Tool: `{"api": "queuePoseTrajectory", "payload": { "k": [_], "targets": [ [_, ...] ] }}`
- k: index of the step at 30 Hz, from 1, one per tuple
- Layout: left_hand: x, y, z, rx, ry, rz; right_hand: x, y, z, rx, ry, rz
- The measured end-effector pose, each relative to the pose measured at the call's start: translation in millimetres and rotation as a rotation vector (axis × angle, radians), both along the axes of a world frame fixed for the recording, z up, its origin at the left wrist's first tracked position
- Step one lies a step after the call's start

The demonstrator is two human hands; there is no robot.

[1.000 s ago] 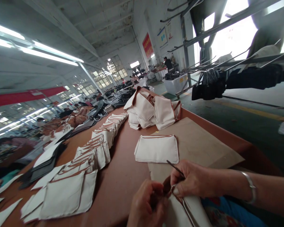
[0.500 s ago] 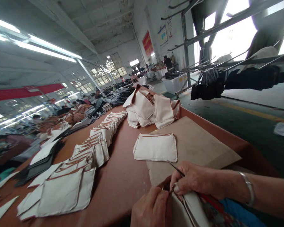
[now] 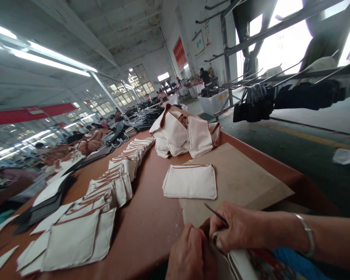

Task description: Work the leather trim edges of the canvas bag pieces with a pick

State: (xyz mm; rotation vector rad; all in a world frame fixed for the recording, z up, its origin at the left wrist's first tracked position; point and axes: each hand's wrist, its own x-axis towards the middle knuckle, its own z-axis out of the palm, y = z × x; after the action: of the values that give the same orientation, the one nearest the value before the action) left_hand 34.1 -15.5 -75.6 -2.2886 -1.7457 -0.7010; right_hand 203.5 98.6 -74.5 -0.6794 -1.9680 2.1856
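At the front edge of the table, my left hand (image 3: 191, 254) is closed on the edge of a cream fabric pouch (image 3: 240, 264) with brown trim. My right hand (image 3: 236, 227) pinches the same pouch close beside it. A thin, dark, pointed metal tool (image 3: 216, 214) sticks out of the right fist, tip toward the upper left; its handle is hidden, so I cannot tell its kind. My fingers cover most of the pouch's upper edge. Just beyond the hands, a finished-looking cream pouch (image 3: 190, 181) lies flat, partly on a brown board (image 3: 230, 175).
A long row of overlapping cream pouches (image 3: 72, 237) runs along the left of the brown table (image 3: 151, 217). Farther back stands a heap of pouches (image 3: 175, 128). Dark flat pieces (image 3: 43, 210) lie at far left. A metal rack (image 3: 226, 58) with black bags (image 3: 252, 107) stands right.
Both hands have shifted slightly while keeping hold of the pouch, the left one a little up and right. The view has turned slightly. The pouches on the table stay put.
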Motion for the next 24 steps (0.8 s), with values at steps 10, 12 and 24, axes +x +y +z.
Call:
{"api": "queuePoseTrajectory", "payload": {
  "k": [10, 12, 24],
  "targets": [
    [-11.5, 12.0, 17.5, -0.673, -0.945, 0.046, 3.1, 2.6, 7.7, 0.133, -0.010, 0.006],
    [-11.8, 12.3, 15.6, -0.726, -1.076, 0.043, 1.9, 1.7, 4.4, 0.065, -0.014, -0.044],
    [2.7, 5.7, 7.2, -0.250, -0.584, -0.068, 3.3, 0.9, -1.7, -0.171, 0.010, -0.139]
  ]
}}
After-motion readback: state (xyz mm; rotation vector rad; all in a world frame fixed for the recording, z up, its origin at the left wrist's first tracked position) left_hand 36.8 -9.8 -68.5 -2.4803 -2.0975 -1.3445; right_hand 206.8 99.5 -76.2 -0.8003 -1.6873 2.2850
